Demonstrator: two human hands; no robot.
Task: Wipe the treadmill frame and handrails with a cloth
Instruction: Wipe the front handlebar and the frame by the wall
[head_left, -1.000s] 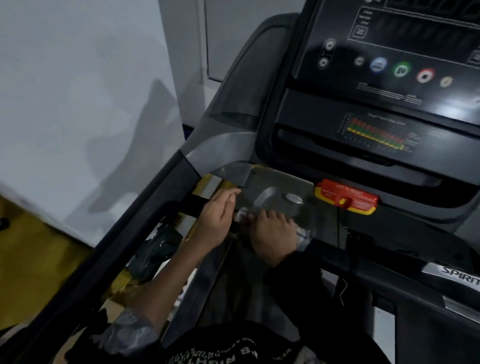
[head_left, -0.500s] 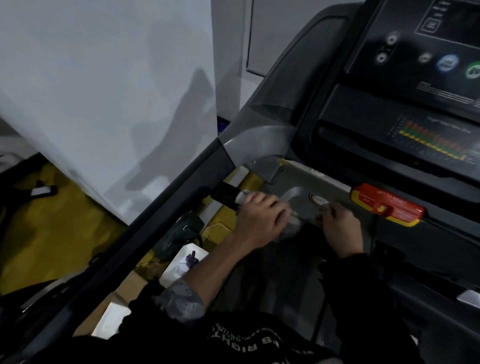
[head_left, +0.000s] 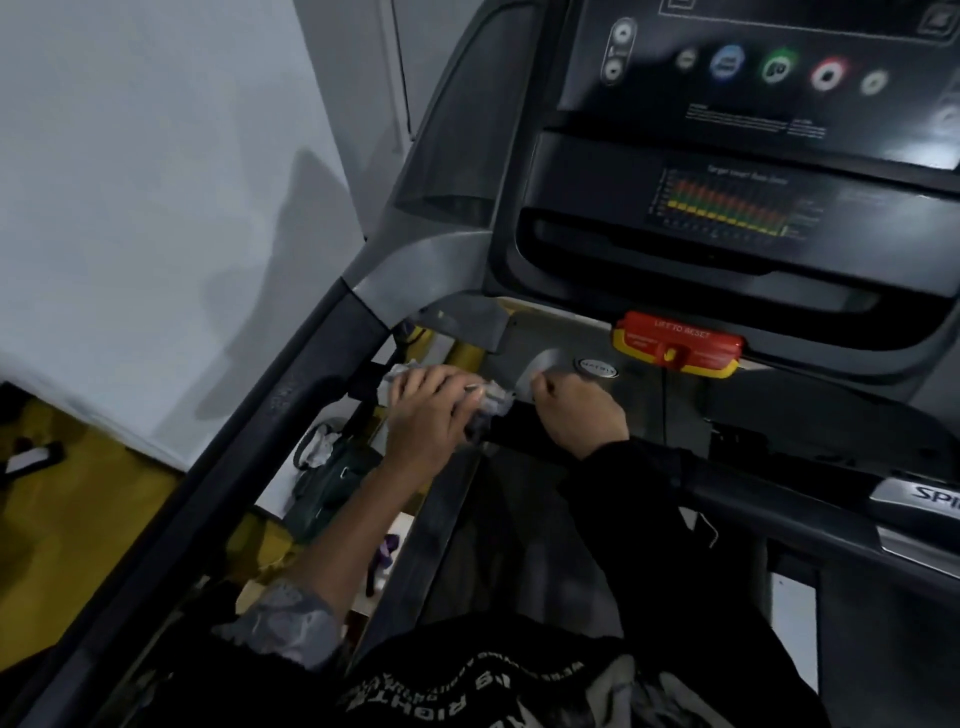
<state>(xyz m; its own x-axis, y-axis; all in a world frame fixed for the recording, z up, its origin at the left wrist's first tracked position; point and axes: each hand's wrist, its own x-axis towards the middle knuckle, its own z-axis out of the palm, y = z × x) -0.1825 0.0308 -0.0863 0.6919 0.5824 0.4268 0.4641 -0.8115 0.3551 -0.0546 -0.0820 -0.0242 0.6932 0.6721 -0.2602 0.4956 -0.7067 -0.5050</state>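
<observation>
curled round a pale, crumpled cloth, the left hand pressed it onto the black crossbar below the console, and cloth ends showed past the fingers on both sides. just beside it, the right hand sat on the same bar, its fingers bent over the far edge and gripping it, close to the cloth's near end.

the treadmill filled most of the view, with a white wall to its left. its long black handrail ran diagonally from the lower left up to a grey corner piece. the console carried a row of round buttons, among them a blue one, a green one that seemed to read "go" and a red one; the fine print under them was too blurred to read. yellow floor showed beyond the handrail. the person's dark top bore white lettering seen upside down, of which only "right" was legible. a dark green bag lay on the floor between the handrail and the deck. a bar chart in red, yellow and green sat under the buttons, its heading blurred. a red and yellow safety switch read "lift to reset". a silver trim plate at the right edge showed "spi", cut off by the frame. a small round badge sat above the right hand, its writing too small to read.
</observation>
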